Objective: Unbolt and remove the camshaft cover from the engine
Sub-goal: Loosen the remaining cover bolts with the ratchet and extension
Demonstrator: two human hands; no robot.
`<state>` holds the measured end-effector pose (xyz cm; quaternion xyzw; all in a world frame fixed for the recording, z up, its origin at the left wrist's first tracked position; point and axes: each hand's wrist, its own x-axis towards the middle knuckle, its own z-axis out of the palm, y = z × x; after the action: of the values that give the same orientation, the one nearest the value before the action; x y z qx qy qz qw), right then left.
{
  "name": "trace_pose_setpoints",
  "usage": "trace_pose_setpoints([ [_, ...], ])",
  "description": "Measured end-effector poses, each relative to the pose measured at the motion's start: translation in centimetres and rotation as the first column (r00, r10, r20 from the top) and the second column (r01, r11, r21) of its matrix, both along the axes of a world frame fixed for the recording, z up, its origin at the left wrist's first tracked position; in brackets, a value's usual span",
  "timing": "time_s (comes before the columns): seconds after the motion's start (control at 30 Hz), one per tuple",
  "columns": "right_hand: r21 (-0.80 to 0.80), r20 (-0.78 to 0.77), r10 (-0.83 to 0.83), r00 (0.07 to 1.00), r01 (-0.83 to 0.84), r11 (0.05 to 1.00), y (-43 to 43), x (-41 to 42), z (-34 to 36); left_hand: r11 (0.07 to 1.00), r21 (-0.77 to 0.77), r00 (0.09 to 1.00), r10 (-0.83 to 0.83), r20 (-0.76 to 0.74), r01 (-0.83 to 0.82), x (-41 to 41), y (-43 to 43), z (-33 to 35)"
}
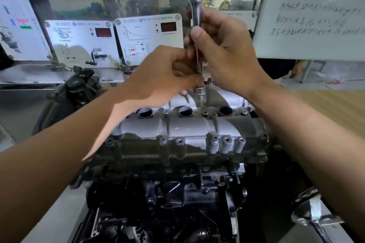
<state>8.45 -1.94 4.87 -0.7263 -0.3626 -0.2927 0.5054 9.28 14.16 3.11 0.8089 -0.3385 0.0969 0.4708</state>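
The camshaft cover (185, 127) sat bolted on top of the engine (177, 193), directly below the person, with its near-edge bolts (163, 141) visibly in place. Both hands held a long socket wrench (196, 6) upright over the cover's far edge. The right hand (223, 51) was curled round the shaft with the thumb pressed against it, and the left hand (164, 77) gripped the shaft lower down. The tool's lower end met a fastener there, though the seating was too blurred to confirm. The step looked like loosening a far-side bolt, early in the unbolting. Next, the wrench would need turning while kept square, then moving on to the other bolts before any lifting.
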Motion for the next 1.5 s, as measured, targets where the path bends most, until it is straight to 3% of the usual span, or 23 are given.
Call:
trace_pose_setpoints([
  [0.07,-0.009,0.067,-0.068,0.995,0.068,0.998,-0.3,0.0,-0.5,0.999,0.026,0.999,0.024,0.045,-0.025,-0.2,-1.3,-0.4],
  [0.23,0.046,0.066,-0.107,0.992,0.104,0.994,-0.8,0.0,-2.8,0.994,0.06,0.993,0.09,0.076,-0.094,-1.0,-2.5,-2.6],
  [0.6,0.133,0.056,-0.043,0.997,0.035,0.991,-0.4,0.5,-3.5,0.979,0.042,0.974,0.194,0.115,-0.199,-1.4,-2.8,-3.4],
  [0.9,0.36,-0.002,-0.211,0.978,0.197,0.912,-0.9,0.1,-3.7,0.976,0.049,0.972,0.204,0.116,-0.211,-1.0,-3.9,-3.3],
  [1.03,0.298,-0.025,-0.186,0.982,0.185,0.936,-1.1,0.0,-3.7,0.98,0.052,0.974,0.182,0.132,-0.19,-0.8,-4.1,-3.1],
  [1.23,0.168,-0.046,-0.137,0.989,0.143,0.975,-1.1,0.1,-4.0,0.988,-0.14,0.997,-0.064,0.044,0.069,-0.6,-3.7,-3.4],
  [1.5,0.39,0.069,-0.235,0.97,0.19,0.901,-1.3,0.2,-3.9,0.953,-0.249,0.972,0.207,0.112,-0.174,-0.2,-4.7,-3.6],
])
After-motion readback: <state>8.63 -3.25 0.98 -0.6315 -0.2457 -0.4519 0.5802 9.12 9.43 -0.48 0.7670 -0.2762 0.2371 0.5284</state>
